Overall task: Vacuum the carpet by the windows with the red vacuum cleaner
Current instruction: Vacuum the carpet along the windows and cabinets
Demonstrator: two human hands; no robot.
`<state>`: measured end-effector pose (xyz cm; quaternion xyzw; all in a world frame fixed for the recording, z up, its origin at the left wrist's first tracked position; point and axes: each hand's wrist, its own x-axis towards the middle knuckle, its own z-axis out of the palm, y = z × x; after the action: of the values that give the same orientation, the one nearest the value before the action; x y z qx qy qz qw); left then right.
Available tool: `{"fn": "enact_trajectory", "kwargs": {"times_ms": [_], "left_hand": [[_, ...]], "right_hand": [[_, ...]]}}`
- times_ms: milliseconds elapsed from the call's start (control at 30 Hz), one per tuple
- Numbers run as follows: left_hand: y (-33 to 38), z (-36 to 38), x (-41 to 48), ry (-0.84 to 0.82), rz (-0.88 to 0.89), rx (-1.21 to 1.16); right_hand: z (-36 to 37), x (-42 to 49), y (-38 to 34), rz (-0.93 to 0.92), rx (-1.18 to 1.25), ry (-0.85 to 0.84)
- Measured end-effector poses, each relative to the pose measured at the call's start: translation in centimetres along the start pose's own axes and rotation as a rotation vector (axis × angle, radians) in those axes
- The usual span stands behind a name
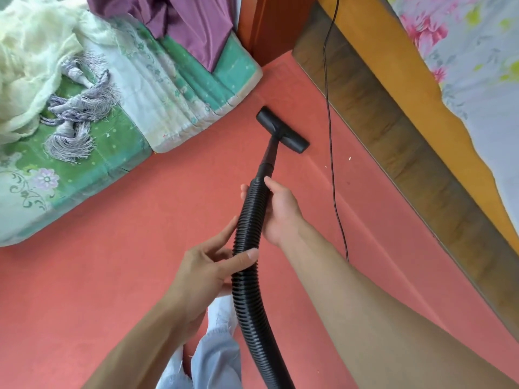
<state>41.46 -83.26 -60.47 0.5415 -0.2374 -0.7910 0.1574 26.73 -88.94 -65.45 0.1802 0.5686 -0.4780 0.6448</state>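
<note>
A black ribbed vacuum hose (247, 290) runs up from the bottom of the view to a short black tube and a flat black floor nozzle (282, 130). The nozzle lies on the red carpet (118, 276) close to the wooden bed frame. My right hand (276, 211) grips the hose near its upper end, fingers wrapped round it. My left hand (210, 265) holds the hose lower down, thumb across it and fingers along its left side. The red vacuum body is out of view.
A green and white floral mattress (134, 113) lies at the upper left with cream netting, tassels and purple curtain cloth on it. The wooden bed frame (398, 130) runs along the right. A thin black power cord (331, 136) trails down the carpet beside it. Small crumbs lie near the cord.
</note>
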Motion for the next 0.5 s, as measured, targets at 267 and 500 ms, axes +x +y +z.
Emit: {"fn": "enact_trajectory", "kwargs": {"times_ms": [267,500], "left_hand": [[-1.1,-1.0,-2.8,-0.257,-0.054,0.026],[-1.8,-1.2,-3.0,-0.238,-0.077,-0.027]], "right_hand": [[-2.4,-4.9,-0.1,-0.029,-0.227,0.045],[-2.7,-5.2,0.9,0.004,-0.149,0.064]]}}
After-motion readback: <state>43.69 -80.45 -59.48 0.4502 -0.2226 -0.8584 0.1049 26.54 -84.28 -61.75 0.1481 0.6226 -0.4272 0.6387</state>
